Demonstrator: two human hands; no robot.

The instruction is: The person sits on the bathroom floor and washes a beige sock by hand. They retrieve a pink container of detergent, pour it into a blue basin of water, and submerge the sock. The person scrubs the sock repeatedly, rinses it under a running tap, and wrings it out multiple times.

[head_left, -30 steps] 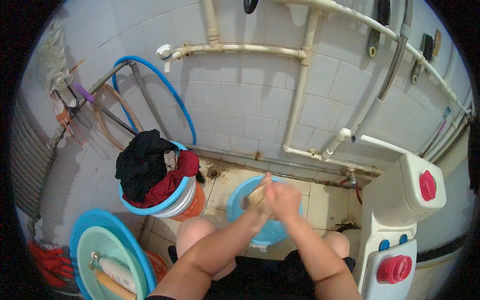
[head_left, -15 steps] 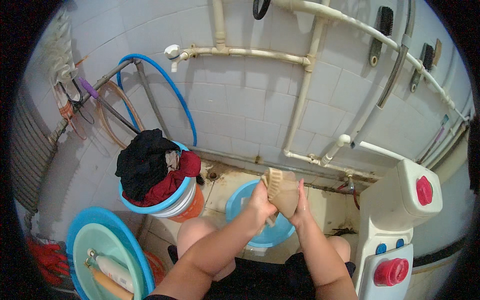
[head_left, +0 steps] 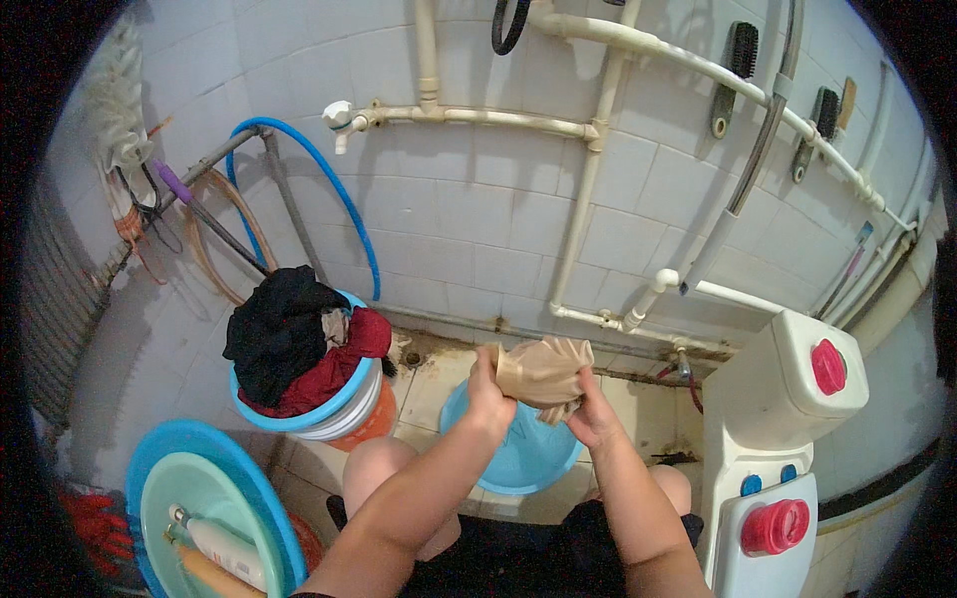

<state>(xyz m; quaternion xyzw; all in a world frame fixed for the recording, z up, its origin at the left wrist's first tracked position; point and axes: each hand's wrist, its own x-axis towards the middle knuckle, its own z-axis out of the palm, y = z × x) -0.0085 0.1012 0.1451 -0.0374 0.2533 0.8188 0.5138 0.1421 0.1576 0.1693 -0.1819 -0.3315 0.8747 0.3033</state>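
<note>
Cloth (head_left: pixel 543 374) over blue basin (head_left: pixel 518 463), tiled floor (head_left: pixel 424 396), pipe-lined wall (head_left: pixel 449 214)

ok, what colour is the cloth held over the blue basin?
Beige: the cloth shows best in the head view, the only one here.

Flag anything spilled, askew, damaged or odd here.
Brown staining along the back wall looks odd against the pale floor tiles. Clothes heap above their container's blue rim. No tear shows in the beige cloth between left hand and right hand.
</note>
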